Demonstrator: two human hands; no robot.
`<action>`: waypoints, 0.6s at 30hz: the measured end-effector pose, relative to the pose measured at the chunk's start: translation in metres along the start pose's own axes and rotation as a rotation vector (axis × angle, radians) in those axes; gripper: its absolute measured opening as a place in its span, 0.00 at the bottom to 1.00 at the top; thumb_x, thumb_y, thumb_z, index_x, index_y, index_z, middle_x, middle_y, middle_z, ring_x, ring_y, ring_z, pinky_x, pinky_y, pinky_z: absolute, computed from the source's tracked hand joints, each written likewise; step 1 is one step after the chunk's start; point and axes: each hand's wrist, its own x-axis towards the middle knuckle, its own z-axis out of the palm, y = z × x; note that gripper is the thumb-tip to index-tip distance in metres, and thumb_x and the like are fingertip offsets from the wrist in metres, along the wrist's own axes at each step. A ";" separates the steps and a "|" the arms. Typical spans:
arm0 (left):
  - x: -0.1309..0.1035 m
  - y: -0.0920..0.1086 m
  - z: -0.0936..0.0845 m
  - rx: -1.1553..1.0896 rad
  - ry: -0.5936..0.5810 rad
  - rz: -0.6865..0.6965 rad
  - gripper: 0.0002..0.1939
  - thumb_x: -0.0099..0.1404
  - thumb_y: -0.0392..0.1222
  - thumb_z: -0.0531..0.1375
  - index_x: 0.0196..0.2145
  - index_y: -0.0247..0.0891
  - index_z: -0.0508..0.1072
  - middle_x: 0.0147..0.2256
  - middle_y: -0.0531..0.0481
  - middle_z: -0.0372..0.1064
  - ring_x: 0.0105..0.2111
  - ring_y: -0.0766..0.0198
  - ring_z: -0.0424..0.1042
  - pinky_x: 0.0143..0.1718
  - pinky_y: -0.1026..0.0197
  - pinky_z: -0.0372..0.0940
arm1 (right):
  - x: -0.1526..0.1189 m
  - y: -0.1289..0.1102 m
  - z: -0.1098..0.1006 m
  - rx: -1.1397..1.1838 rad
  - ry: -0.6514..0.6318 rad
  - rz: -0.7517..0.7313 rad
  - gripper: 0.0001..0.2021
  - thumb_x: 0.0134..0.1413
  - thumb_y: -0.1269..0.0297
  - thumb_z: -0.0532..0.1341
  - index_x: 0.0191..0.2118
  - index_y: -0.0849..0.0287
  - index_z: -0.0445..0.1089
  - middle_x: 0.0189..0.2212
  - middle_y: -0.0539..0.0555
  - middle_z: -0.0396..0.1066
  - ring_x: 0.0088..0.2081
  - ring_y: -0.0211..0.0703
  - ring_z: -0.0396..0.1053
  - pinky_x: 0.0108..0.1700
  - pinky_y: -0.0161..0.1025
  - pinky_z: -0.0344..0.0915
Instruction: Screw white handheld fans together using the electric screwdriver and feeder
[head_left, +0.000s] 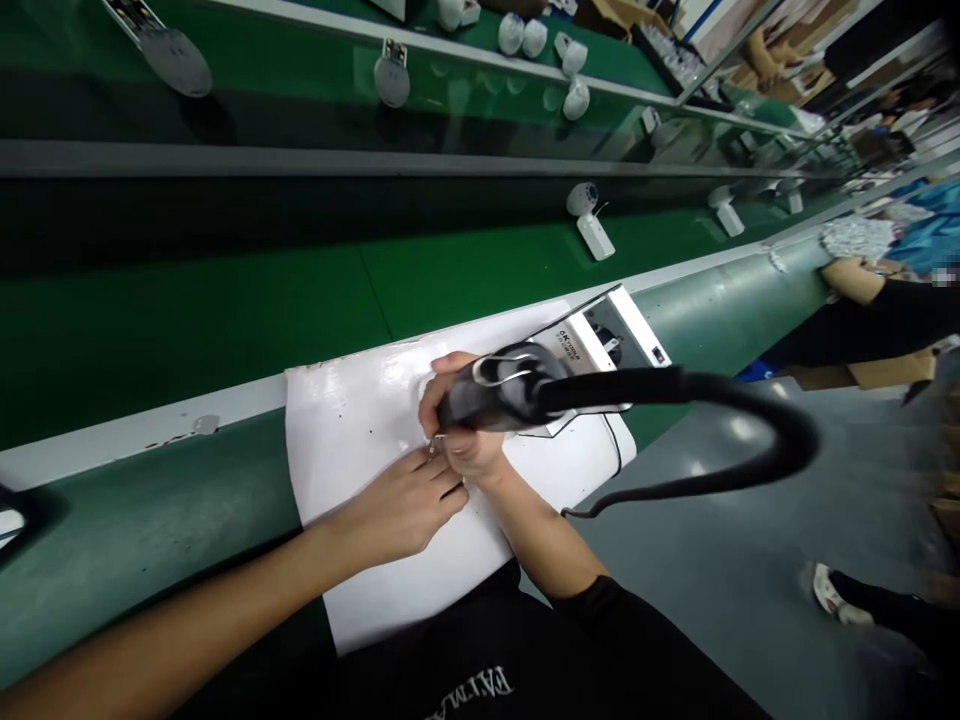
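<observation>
While right hand [466,447] clasps tool [487,395], left hand [411,505] curls.

Dressed in a black cloth top [562,670]. Covered well behind the right hand [480,455] by a black cloth sleeve [645,650]; bare-forearmed behind the left hand [412,505]. Marked in front, bodyward of both hands, with pale capital lettering [480,688], partly legible.

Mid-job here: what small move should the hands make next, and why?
Probably steady the bare left hand before shifting the black cylindrical corded tool. The bare right hand grips it close beside the left hand, above the glossy white sheet, and its working end is hard to make out.
</observation>
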 end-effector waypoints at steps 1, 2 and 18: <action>0.000 0.000 -0.001 0.026 -0.005 0.000 0.04 0.73 0.34 0.62 0.45 0.39 0.76 0.47 0.46 0.78 0.52 0.49 0.72 0.61 0.47 0.61 | 0.003 -0.010 -0.005 0.005 0.021 -0.109 0.42 0.46 0.18 0.66 0.54 0.47 0.68 0.18 0.39 0.63 0.14 0.38 0.57 0.15 0.38 0.58; 0.000 0.001 -0.002 0.043 -0.010 0.000 0.03 0.74 0.34 0.62 0.44 0.38 0.76 0.46 0.46 0.77 0.50 0.50 0.72 0.60 0.47 0.62 | 0.007 -0.021 -0.012 -0.010 0.054 -0.250 0.39 0.53 0.19 0.62 0.57 0.45 0.67 0.17 0.38 0.62 0.12 0.37 0.55 0.14 0.37 0.57; 0.005 0.001 -0.009 0.063 -0.012 0.006 0.02 0.76 0.35 0.61 0.43 0.38 0.75 0.44 0.46 0.75 0.45 0.52 0.71 0.56 0.49 0.60 | 0.016 -0.049 -0.029 -0.002 0.219 -0.391 0.26 0.67 0.30 0.56 0.53 0.46 0.67 0.18 0.38 0.60 0.10 0.36 0.49 0.12 0.34 0.56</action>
